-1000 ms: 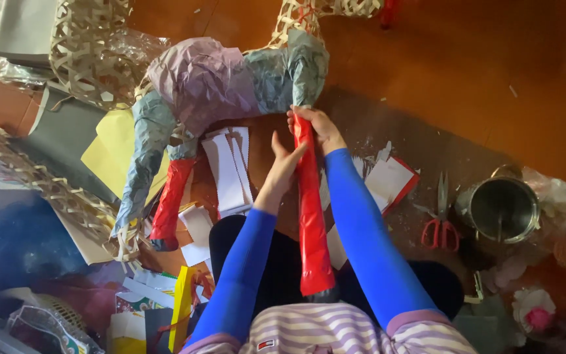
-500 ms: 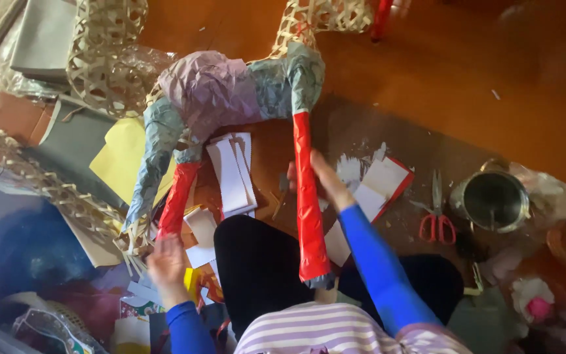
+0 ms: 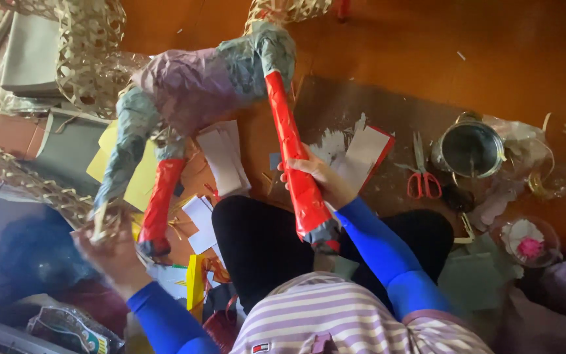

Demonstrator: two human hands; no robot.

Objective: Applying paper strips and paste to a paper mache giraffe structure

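Observation:
A paper-covered woven animal figure (image 3: 191,82) lies on the wooden floor, its body purple and teal, its legs wrapped in red. My right hand (image 3: 316,177) grips the long red leg (image 3: 293,157) near its middle. My left hand (image 3: 109,252) holds the tip of a teal-covered leg (image 3: 119,164) at the lower left, beside another red-wrapped leg (image 3: 158,203). Both arms wear blue sleeves.
Red-handled scissors (image 3: 422,174) and a metal pot (image 3: 471,149) lie to the right on a dark mat. White paper pieces (image 3: 227,160) and yellow sheets (image 3: 142,177) lie under the figure. Woven bamboo frames (image 3: 90,56) sit at the upper left. A pink flower-like thing (image 3: 528,244) rests at right.
My left hand left the red leg, swung down to the left and took hold of the teal leg's tip. My right hand slid lower along the red leg.

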